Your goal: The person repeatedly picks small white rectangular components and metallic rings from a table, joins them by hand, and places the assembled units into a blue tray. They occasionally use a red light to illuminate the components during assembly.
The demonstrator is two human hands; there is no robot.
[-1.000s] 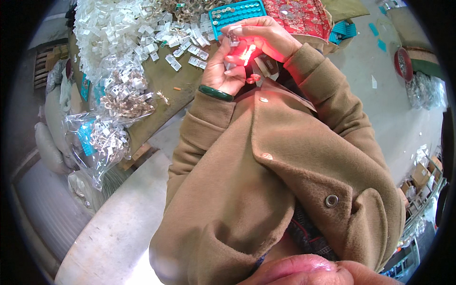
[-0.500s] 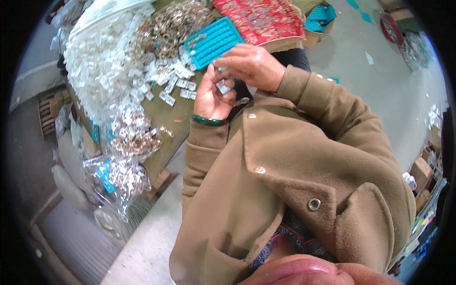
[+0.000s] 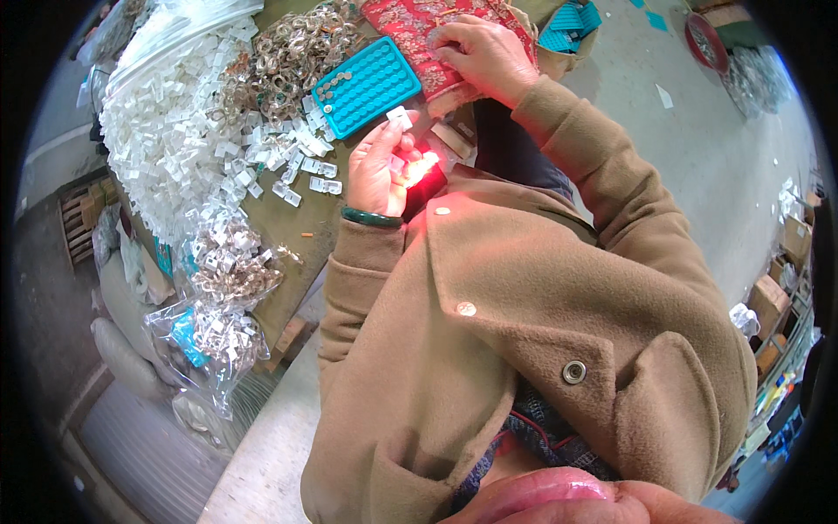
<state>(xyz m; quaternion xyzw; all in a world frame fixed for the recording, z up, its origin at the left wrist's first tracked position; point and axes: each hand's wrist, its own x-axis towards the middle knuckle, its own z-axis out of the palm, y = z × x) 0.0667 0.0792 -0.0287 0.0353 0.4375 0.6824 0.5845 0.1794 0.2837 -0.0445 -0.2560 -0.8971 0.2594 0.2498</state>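
Observation:
My left hand, with a dark green bangle at the wrist, pinches a small white plastic clip between thumb and fingers. A bright red glow lights its other fingers and the coat beside them. Over the red floral cloth, my right hand is closed with bent fingers; whatever its fingertips grip is too small to make out. Between the hands and the piles lies a turquoise tray with rows of hollows, several small round pieces in its left end. Loose white clips lie left of my left hand.
A large heap of white clips covers the left of the table, beside a pile of metallic rings. Clear bags of small parts sit at the near left edge. A box with turquoise trays stands at the far right.
My right hand has left my left hand and moved up and right onto the red cloth. The white clip now shows at my left fingertips, and a red glow has appeared.

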